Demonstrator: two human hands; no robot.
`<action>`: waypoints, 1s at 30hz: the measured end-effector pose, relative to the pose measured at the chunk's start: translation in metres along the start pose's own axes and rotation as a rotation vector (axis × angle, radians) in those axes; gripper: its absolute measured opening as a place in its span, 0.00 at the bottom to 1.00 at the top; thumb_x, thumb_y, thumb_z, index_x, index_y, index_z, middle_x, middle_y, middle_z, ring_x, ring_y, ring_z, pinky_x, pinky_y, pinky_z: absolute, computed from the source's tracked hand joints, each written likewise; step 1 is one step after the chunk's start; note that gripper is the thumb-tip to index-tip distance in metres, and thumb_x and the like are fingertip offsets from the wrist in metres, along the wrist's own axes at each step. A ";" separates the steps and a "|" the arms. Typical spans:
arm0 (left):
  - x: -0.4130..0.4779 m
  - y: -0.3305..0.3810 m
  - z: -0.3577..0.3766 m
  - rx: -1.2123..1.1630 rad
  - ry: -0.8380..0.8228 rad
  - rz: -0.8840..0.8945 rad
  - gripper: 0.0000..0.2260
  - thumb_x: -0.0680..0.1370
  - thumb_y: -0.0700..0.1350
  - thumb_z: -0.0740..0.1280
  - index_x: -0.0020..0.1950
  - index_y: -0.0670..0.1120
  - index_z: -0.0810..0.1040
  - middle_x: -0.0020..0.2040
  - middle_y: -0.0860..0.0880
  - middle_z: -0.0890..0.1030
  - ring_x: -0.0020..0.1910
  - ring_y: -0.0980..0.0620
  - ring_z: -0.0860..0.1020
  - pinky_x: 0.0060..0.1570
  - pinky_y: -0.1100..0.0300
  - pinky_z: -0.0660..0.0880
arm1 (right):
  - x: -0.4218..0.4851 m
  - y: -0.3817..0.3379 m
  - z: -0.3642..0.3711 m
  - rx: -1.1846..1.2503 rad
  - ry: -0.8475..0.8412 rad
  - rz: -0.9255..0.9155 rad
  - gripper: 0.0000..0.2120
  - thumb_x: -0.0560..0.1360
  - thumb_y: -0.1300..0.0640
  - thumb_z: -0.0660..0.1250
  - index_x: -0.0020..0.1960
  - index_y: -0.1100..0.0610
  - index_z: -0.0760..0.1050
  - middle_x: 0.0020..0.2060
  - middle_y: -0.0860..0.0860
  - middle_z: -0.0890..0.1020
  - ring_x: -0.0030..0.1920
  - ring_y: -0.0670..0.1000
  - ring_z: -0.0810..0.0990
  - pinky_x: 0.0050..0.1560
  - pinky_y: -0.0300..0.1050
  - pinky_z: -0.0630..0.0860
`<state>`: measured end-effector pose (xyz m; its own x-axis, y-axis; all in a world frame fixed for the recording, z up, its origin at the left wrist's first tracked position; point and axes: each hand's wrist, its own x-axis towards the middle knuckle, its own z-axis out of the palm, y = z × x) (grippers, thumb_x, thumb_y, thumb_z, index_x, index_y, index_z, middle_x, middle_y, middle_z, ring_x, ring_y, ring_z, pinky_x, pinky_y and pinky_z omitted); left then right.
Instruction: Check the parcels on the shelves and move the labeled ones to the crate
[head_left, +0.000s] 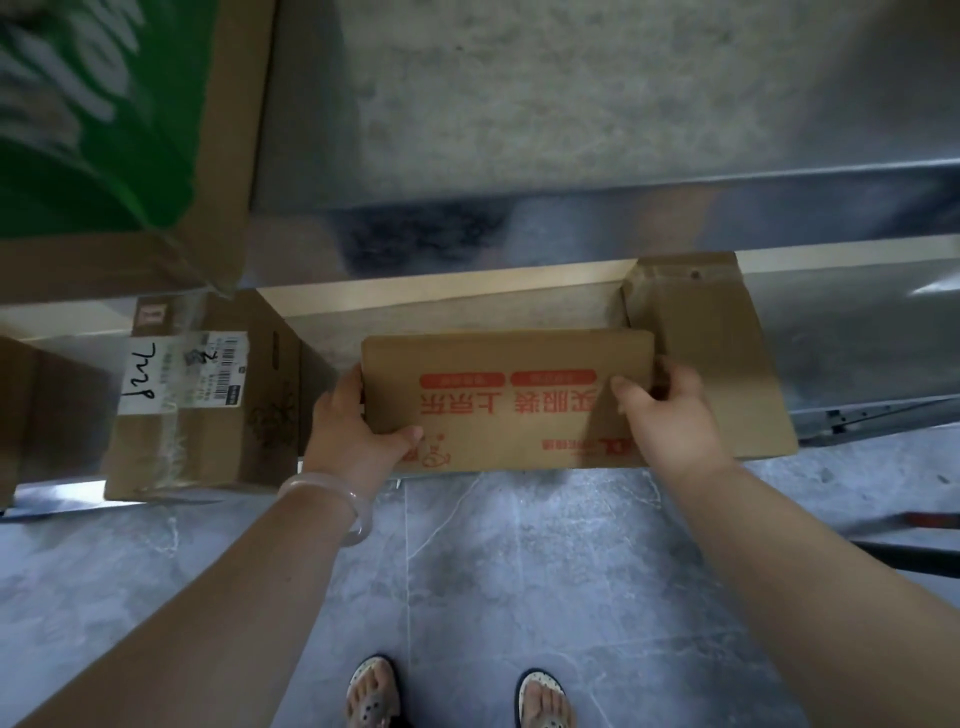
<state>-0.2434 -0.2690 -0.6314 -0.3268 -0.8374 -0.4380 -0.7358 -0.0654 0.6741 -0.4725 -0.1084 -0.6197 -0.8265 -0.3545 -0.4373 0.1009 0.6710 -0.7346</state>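
Observation:
A flat brown cardboard parcel (514, 400) with red printed characters lies at the front edge of a lower metal shelf (857, 332). My left hand (358, 426) grips its left end, thumb on top. My right hand (670, 410) grips its right end, thumb across the top face. No white shipping label shows on the parcel's visible top. Under and behind it on the right lies another plain cardboard box (717, 338). To the left stands a brown parcel (208, 405) carrying a white barcode label with handwriting.
An upper metal shelf (571, 130) spans the top of the view, with a large brown box with green print (114, 135) at its left. Grey tiled floor (519, 571) lies below, with my sandalled feet. Dark bars show at the right edge.

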 end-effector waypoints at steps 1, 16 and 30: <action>-0.003 0.000 -0.001 -0.007 -0.004 -0.008 0.32 0.69 0.46 0.78 0.71 0.50 0.70 0.65 0.48 0.73 0.59 0.48 0.75 0.58 0.54 0.75 | -0.004 -0.001 -0.001 0.014 -0.003 -0.016 0.20 0.75 0.49 0.69 0.63 0.52 0.70 0.52 0.51 0.80 0.52 0.52 0.79 0.55 0.48 0.76; -0.040 0.022 -0.024 -0.331 0.016 -0.064 0.30 0.78 0.48 0.70 0.76 0.54 0.61 0.59 0.55 0.74 0.55 0.54 0.73 0.54 0.63 0.67 | -0.046 -0.002 -0.019 0.169 -0.072 -0.020 0.22 0.74 0.54 0.72 0.66 0.49 0.71 0.55 0.46 0.81 0.54 0.46 0.79 0.58 0.43 0.73; -0.072 0.020 -0.033 -0.414 0.123 -0.085 0.18 0.78 0.54 0.68 0.61 0.51 0.63 0.46 0.58 0.72 0.44 0.59 0.73 0.49 0.60 0.65 | -0.074 -0.007 -0.027 0.149 -0.035 0.103 0.25 0.74 0.39 0.66 0.60 0.55 0.69 0.54 0.51 0.77 0.55 0.54 0.76 0.54 0.50 0.72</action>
<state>-0.2146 -0.2280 -0.5667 -0.1840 -0.8764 -0.4450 -0.4492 -0.3277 0.8312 -0.4273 -0.0691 -0.5682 -0.7881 -0.3134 -0.5298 0.2669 0.6016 -0.7529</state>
